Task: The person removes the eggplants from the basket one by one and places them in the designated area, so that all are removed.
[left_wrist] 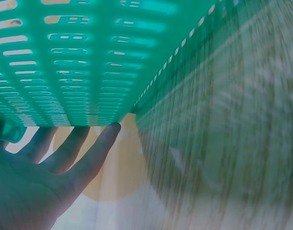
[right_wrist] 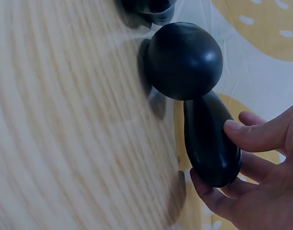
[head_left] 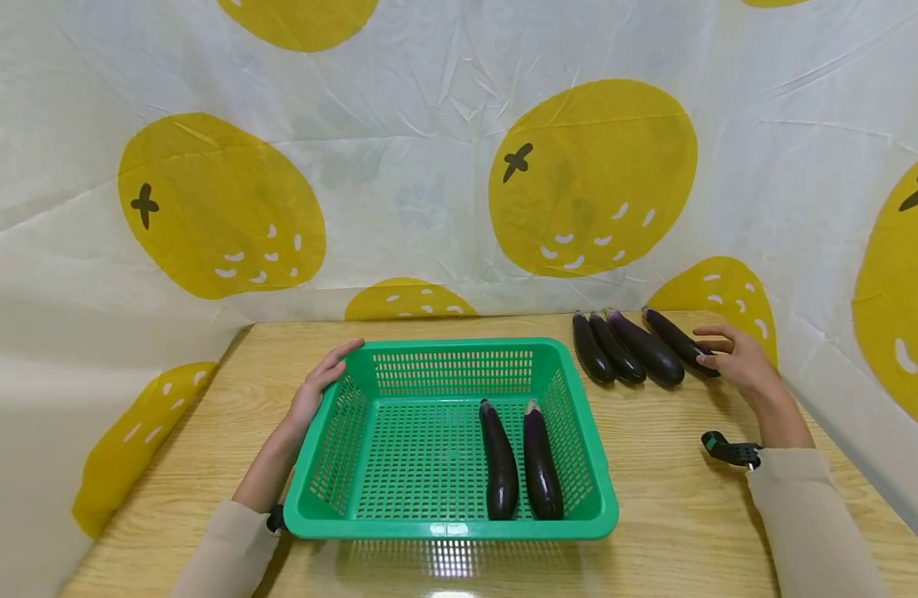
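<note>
My left hand (head_left: 306, 400) rests at the far left corner of a green plastic basket (head_left: 300, 490), its fingers extended against the rim and outer wall. In the left wrist view, straight fingers (left_wrist: 96, 155) reach to the basket's slotted side. My right hand (head_left: 738, 363) holds the near end of a dark purple eggplant (head_left: 675, 339) at the back right. In the right wrist view the thumb lies on one side of this eggplant (right_wrist: 208, 143), with fingers around its rounded end. Two eggplants (head_left: 501, 469) (head_left: 542, 465) lie side by side in the basket's right half.
Three more eggplants (head_left: 593, 349) (head_left: 617, 349) (head_left: 647, 350) lie in a row left of the held one. The wooden table (head_left: 668, 498) meets a white curtain (head_left: 414, 199) with yellow fruit prints at the back and sides.
</note>
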`<state>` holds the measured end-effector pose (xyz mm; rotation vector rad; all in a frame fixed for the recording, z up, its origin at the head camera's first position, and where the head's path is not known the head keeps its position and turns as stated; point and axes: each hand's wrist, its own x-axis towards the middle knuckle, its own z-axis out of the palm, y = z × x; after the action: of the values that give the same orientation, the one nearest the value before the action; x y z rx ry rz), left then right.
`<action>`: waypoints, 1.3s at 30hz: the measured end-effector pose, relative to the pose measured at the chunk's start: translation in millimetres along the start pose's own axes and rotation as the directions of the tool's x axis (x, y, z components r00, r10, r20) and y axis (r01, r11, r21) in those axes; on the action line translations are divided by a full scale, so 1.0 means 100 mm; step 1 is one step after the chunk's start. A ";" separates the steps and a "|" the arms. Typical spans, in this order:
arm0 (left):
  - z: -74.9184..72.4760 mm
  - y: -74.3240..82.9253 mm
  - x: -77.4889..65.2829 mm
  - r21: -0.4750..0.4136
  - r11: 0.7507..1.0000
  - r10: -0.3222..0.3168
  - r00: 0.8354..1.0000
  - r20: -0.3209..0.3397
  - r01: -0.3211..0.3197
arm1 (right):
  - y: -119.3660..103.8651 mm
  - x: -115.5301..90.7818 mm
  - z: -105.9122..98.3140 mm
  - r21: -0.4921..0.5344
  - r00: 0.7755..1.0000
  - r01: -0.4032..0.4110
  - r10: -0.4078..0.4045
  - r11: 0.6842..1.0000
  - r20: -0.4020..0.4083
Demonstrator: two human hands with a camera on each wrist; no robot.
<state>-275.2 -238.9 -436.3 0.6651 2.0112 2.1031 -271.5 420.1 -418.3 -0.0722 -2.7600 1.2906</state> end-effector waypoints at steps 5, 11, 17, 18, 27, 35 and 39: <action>0.00 -0.01 0.02 0.027 0.999 0.021 1.000 -0.003 -0.021 | 0.03 0.02 0.01 -0.008 1.000 0.019 -0.019 1.000 0.015; 0.00 0.00 0.03 -0.013 1.000 0.005 1.000 0.004 -0.005 | 0.05 0.03 0.04 -0.008 0.999 0.020 -0.020 1.000 0.038; 0.01 0.02 0.04 -0.039 0.999 -0.017 1.000 0.009 0.017 | 0.03 0.03 0.01 -0.077 0.995 -0.028 0.035 0.997 0.093; 0.01 0.02 0.04 -0.041 0.999 -0.022 1.000 0.009 0.022 | 0.03 0.03 0.01 -0.086 0.995 -0.034 0.042 0.996 0.094; 0.00 0.01 0.02 -0.019 1.000 -0.014 1.000 0.001 0.014 | 0.01 0.03 0.01 -0.060 0.994 -0.055 0.060 0.997 0.095; 0.00 0.00 0.01 0.010 1.000 0.009 1.000 -0.010 -0.009 | 0.01 0.03 0.04 -0.044 0.995 -0.048 0.052 0.998 0.083; 0.00 0.00 0.00 0.002 1.000 0.003 1.000 -0.012 -0.003 | -0.02 0.02 0.04 -0.038 0.995 -0.048 0.051 0.998 0.083</action>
<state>-275.2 -238.9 -436.1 0.6585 2.0195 2.1123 -274.0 416.0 -419.7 -0.0922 -2.8701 1.2850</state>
